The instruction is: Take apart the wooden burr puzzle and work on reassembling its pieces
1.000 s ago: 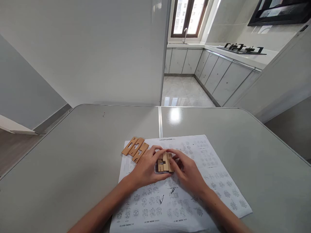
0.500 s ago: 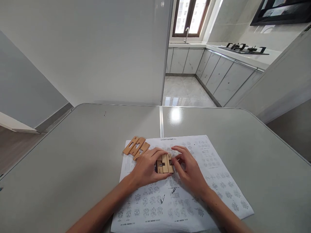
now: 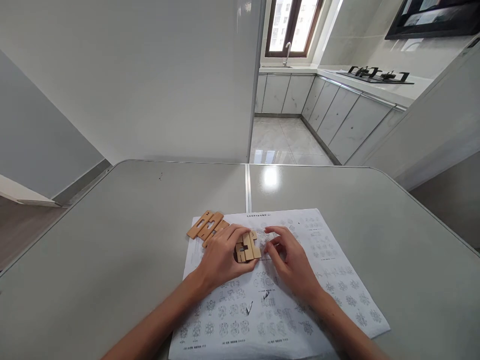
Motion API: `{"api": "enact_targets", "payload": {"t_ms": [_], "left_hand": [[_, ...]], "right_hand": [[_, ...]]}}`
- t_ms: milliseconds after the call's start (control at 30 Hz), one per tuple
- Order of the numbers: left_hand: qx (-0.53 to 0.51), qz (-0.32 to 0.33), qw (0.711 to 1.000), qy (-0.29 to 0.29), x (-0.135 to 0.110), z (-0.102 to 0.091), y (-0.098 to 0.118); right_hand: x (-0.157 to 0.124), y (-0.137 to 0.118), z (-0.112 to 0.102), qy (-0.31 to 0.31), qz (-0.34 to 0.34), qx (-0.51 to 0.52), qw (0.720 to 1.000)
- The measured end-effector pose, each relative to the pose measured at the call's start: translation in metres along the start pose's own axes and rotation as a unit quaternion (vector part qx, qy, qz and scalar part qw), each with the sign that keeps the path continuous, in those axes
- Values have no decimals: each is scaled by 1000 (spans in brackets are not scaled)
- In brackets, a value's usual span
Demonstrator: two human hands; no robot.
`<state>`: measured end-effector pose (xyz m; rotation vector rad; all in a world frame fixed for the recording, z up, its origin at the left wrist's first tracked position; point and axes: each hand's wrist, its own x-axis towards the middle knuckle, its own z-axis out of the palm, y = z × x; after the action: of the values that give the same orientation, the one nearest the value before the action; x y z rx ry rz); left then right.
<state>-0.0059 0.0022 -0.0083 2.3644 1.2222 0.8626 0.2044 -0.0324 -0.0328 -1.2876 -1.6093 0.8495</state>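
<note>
My left hand is closed around a small cluster of notched wooden puzzle pieces, thumb along the near side and fingers over the far side. My right hand hovers just to the right, apart from the cluster, its fingers curled loosely with nothing seen between them. Beyond my left hand, several flat wooden pieces with cut-out slots and printed numbers lie side by side, partly covered by that hand. A large printed sheet with rows of small line drawings and pen ticks lies under both hands.
The grey table has rounded far corners and a pale seam down its middle. A white wall panel stands past its far edge. Farther right is a kitchen with a tap and a gas hob.
My left hand has shifted slightly left with the wooden cluster, turning it a little. The gap to my right hand has widened; the right hand is almost where it was.
</note>
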Motion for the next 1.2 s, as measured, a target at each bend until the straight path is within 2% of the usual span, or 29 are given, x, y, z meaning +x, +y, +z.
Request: {"api": "enact_targets", "payload": {"t_ms": [167, 333, 567, 733, 933, 1033, 1133, 1200], "left_hand": [[40, 0, 998, 46, 3, -9, -11], [78, -73, 989, 102, 8, -23, -26], [122, -162, 972, 118, 10, -29, -44], [151, -185, 965, 108, 10, -28, -44], [193, -175, 960, 101, 9, -28, -43], [226, -156, 953, 123, 8, -25, -41], [217, -96, 960, 146, 6, -21, -33], [175, -18, 975, 136, 4, -18, -25]], "right_hand": [[1, -1, -1, 0, 7, -9, 1000], [1, -2, -1, -3, 11, -13, 1000], [0, -3, -1, -3, 17, -14, 1000], [0, -3, -1, -8, 22, -12, 1000], [1, -2, -2, -12, 27, -12, 999], [1, -2, -2, -10, 21, -14, 1000], [1, -2, -2, -8, 17, -14, 1000], [1, -1, -2, -7, 17, -14, 1000]]}}
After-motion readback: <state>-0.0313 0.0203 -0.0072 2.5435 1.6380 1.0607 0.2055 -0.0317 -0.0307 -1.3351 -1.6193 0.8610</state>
